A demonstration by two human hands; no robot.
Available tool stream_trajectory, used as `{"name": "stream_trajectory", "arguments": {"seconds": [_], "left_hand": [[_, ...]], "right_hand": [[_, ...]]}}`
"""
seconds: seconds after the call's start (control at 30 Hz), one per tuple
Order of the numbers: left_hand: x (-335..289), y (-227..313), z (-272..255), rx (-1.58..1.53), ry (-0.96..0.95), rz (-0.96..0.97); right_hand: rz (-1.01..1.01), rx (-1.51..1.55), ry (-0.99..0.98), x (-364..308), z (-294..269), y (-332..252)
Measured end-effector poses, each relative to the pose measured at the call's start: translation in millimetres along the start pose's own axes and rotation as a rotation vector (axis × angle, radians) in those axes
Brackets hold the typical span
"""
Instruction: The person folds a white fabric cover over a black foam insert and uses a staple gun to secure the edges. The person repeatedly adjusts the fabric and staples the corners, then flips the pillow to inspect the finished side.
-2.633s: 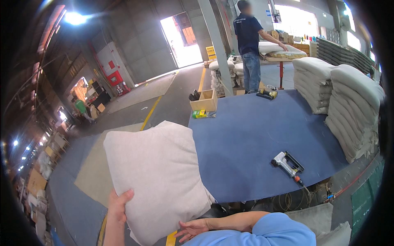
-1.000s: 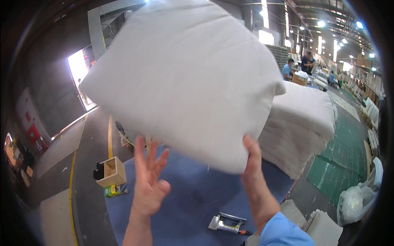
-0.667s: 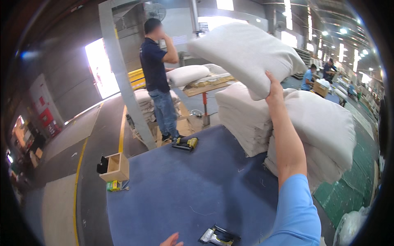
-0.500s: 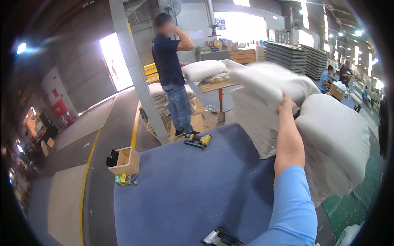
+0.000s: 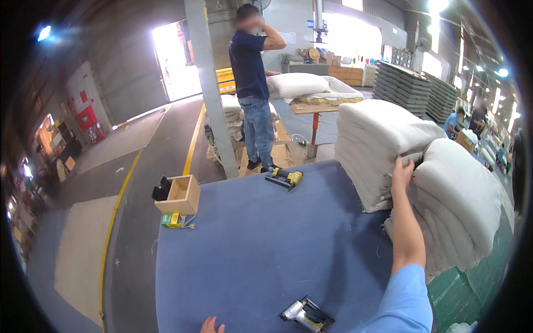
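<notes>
Two side-by-side stacks of pale grey fabric-covered cushions stand at the table's right side, a left stack (image 5: 383, 127) and a right stack (image 5: 458, 183). My right hand (image 5: 403, 175) reaches to the gap between them, its fingers closed around the near corner of an upper cushion in the left stack. My left hand (image 5: 212, 326) only just enters at the lower edge, over the blue table (image 5: 250, 250); its visible fingers are apart and hold nothing. A silver-and-black staple gun (image 5: 306, 315) lies near the front edge, between my arms. A yellow-and-black staple gun (image 5: 286, 177) lies at the far edge.
On the table's left edge sit an open wooden box (image 5: 180, 194) and a small green-and-yellow carton (image 5: 172, 220). Beyond a grey post (image 5: 208, 83), a person (image 5: 250, 83) stands by another bench with a cushion (image 5: 297, 85). Stacked grey panels (image 5: 400, 89) stand farther back.
The cushion that was blurred in motion under my right hand now rests on the left stack. My left hand has come into view at the lower edge. The view has shifted.
</notes>
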State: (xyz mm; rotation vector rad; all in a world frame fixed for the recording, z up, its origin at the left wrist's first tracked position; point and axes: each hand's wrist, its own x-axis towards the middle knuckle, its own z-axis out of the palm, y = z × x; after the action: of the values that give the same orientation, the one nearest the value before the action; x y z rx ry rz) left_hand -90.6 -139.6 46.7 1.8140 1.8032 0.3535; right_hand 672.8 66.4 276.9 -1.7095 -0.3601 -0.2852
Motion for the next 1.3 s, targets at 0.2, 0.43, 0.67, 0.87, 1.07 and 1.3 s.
{"name": "stream_trajectory", "arguments": {"seconds": [0.2, 0.43, 0.67, 0.87, 1.07, 1.3], "left_hand": [[36.7, -29.2, 7.5, 0.388, 0.139, 0.307], [41.5, -59.5, 19.6, 0.219, 0.092, 0.376], [41.9, -62.3, 9.1, 0.224, -0.038, 0.403], [37.2, -72.6, 34.0, 0.182, 0.029, 0.460], [26.9, -76.5, 48.3, 0.357, 0.172, 0.475], [13.6, -54.0, 38.8, 0.361, 0.201, 0.561]], "right_hand": [[-0.075, -0.268, -0.366, -209.1, -156.5, 106.6], [0.448, -0.975, -0.257, -444.6, -436.7, 154.2], [0.561, -1.184, -0.970, -550.5, -514.8, 119.1], [0.326, -1.060, -0.986, -573.8, -477.6, 74.6], [0.201, -0.782, -0.948, -586.5, -483.7, 102.5], [0.323, -0.550, -0.786, -634.7, -570.1, 165.9]]}}
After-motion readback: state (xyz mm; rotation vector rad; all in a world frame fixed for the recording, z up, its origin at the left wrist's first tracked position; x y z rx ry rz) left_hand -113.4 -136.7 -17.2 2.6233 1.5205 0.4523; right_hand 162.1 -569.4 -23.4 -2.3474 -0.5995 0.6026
